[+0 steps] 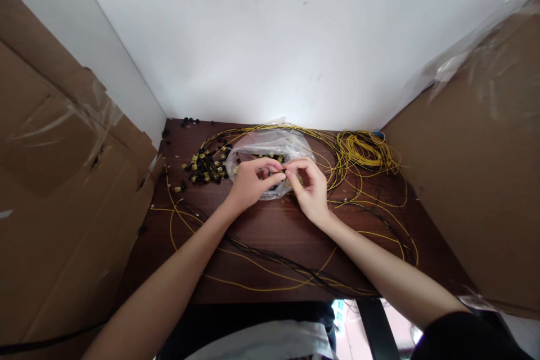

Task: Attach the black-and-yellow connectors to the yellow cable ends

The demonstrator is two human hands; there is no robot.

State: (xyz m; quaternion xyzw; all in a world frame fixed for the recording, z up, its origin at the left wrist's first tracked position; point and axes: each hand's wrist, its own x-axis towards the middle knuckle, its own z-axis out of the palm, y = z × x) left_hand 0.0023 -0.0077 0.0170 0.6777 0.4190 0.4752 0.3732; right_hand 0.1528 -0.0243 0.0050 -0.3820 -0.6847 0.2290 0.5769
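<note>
My left hand (253, 181) and my right hand (309, 184) meet fingertip to fingertip over a clear plastic bag (240, 152). Both are closed in a pinch on a small dark piece (283, 171), mostly covered by the fingers, so its kind does not show. Inside the bag, small black and yellow parts (274, 156) are partly hidden behind my hands. To the left of the bag lies a pile of black and yellow connectors (207, 165), with yellow wires running from it along the back.
A coiled bundle of yellow wire (366, 151) rests at the back right. Loose yellow and black wires (291, 264) cross the front of the dark wooden table (261, 230). Cardboard panels stand at left (63, 197) and right (476, 169), with a white wall (253, 45) behind.
</note>
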